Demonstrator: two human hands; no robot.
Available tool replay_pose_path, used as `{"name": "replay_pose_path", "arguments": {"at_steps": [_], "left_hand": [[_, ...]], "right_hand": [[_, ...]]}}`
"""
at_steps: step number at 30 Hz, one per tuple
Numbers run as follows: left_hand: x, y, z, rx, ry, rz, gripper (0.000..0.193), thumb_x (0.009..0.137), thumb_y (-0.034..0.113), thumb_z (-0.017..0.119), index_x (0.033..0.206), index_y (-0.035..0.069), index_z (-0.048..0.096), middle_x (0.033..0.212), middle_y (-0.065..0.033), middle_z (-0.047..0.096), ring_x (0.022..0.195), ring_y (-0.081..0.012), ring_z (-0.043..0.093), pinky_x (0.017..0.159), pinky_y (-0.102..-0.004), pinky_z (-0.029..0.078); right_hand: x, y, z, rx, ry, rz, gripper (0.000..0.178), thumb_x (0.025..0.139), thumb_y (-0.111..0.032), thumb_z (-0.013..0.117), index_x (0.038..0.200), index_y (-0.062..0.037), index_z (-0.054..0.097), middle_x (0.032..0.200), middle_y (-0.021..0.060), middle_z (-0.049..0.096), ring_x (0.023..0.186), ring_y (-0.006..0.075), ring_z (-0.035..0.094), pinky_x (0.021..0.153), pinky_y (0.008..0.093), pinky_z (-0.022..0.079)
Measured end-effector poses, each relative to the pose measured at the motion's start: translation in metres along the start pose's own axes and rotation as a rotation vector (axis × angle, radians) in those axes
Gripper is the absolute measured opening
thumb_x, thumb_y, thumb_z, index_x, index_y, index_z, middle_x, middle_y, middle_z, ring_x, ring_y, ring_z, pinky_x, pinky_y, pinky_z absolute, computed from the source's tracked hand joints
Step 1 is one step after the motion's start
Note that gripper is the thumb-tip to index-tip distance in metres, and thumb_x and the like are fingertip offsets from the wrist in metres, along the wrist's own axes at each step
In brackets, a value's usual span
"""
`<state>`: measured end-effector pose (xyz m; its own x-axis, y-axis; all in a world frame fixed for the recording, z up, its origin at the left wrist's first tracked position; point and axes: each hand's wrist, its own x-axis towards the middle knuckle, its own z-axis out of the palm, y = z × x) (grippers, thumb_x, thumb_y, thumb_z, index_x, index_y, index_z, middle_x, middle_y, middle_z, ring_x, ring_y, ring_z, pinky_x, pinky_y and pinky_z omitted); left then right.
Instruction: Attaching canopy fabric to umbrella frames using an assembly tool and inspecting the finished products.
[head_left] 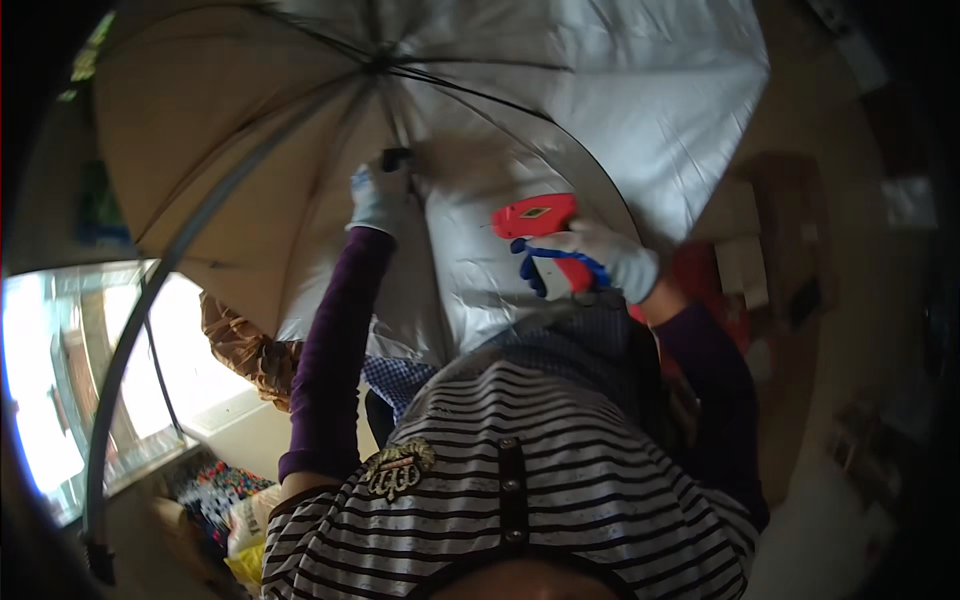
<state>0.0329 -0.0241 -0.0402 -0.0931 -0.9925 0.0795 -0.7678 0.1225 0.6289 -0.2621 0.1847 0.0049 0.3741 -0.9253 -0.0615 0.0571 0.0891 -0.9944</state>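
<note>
Holding a red tagging gun (537, 215), umbrella (650, 110) open
Your right hand (605, 257) grips it, nose toward your left hand (380, 197), which clasps a black umbrella fitting (397, 158).

Umbrella canopy (650, 110): glossy, creased silvery cloth. Red tool (532, 214): smooth plastic. Sleeves (335, 350): matt cloth.

Dim overall, lit mainly from the window (190, 345) at lower left, blown out to white there. Cool and shiny on the right of the silver umbrella (640, 110), brownish and shaded on its left. Softly blurred, murky along the right, bent and blackened toward the rim.
</note>
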Motion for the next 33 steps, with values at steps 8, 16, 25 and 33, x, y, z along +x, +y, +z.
{"name": "replay_pose_path", "arguments": {"at_steps": [8,16,25,33], "left_hand": [[-0.047,0.013,-0.007,0.339,-0.056,0.117,0.035,0.08,0.038,0.066,0.103,0.011,0.068,0.095,-0.0153,0.069,0.09,-0.0341,0.065,0.079,-0.0424,0.05],[-0.04,0.019,0.025,0.323,-0.112,0.101,0.029,0.079,0.025,0.067,0.101,0.007,0.066,0.094,-0.0137,0.069,0.087,-0.0315,0.065,0.078,-0.039,0.05],[-0.058,0.045,0.017,0.222,-0.122,-0.089,0.016,0.082,0.013,0.065,0.096,0.005,0.066,0.072,-0.006,0.066,0.053,-0.0136,0.06,0.049,-0.0278,0.048],[-0.057,0.038,0.022,0.104,-0.099,-0.109,0.011,0.082,0.012,0.067,0.093,0.007,0.067,0.063,-0.0012,0.062,0.045,-0.0083,0.053,0.041,-0.0231,0.043]], "right_hand": [[-0.207,0.019,-0.093,0.711,0.977,-0.072,0.033,0.095,-0.028,0.055,0.111,-0.0001,0.06,0.089,0.008,0.065,0.079,0.0182,0.066,0.073,0.0276,0.054],[-0.281,0.271,-0.096,-0.124,1.084,0.733,0.041,0.084,-0.035,0.063,0.107,-0.001,0.062,0.088,0.0212,0.067,0.079,0.0268,0.066,0.073,0.0371,0.053],[-0.209,0.258,-0.102,-0.697,1.233,1.216,0.084,0.081,-0.038,0.062,0.146,-0.0058,0.021,0.12,0.0255,0.053,0.11,0.0403,0.054,0.089,0.05,0.047],[-0.209,0.254,-0.116,-0.635,1.376,1.303,0.091,0.077,-0.045,0.068,0.146,-0.0078,0.023,0.122,0.0242,0.05,0.112,0.0402,0.051,0.087,0.0537,0.046]]}}
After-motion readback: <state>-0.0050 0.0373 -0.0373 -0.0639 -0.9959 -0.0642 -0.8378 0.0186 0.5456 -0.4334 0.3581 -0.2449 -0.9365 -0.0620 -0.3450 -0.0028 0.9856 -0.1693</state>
